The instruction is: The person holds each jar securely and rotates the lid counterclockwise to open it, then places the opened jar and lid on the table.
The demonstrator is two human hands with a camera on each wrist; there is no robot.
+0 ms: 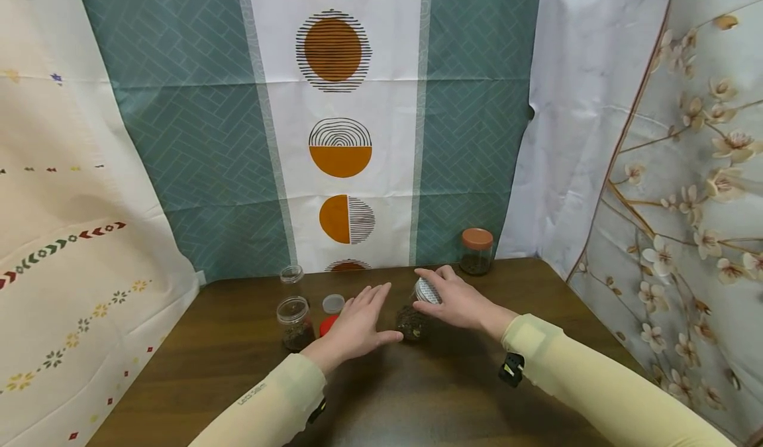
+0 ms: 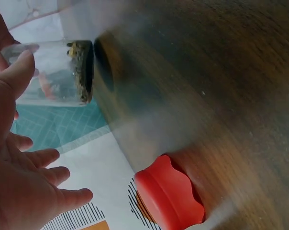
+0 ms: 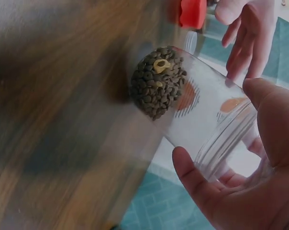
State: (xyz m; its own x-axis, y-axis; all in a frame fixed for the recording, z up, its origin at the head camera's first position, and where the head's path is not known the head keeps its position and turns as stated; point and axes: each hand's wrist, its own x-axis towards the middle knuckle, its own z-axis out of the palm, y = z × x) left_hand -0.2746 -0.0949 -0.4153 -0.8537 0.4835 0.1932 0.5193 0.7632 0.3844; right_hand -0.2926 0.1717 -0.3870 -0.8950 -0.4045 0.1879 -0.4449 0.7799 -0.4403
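A clear jar (image 1: pixel 410 322) with a layer of small brown pellets in its bottom is tilted close over the table. My right hand (image 1: pixel 456 299) grips it round its top, thumb and fingers on either side of the threaded neck (image 3: pixel 226 136). A whitish patterned disc (image 1: pixel 427 291) shows at the jar's mouth between those fingers. Among the pellets lies a small yellowish ring-shaped piece (image 3: pixel 161 65). To the jar's left, my left hand (image 1: pixel 357 324) is held with fingers straight and spread, its thumb pointing toward the glass.
Left of my left hand stand an open jar (image 1: pixel 295 324) with dark contents and another clear jar (image 1: pixel 292 276) behind it. A red wavy-edged object (image 2: pixel 168 194) and a translucent round lid (image 1: pixel 333 303) are nearby. A jar with an orange-brown lid (image 1: pixel 477 238) stands at the back right.
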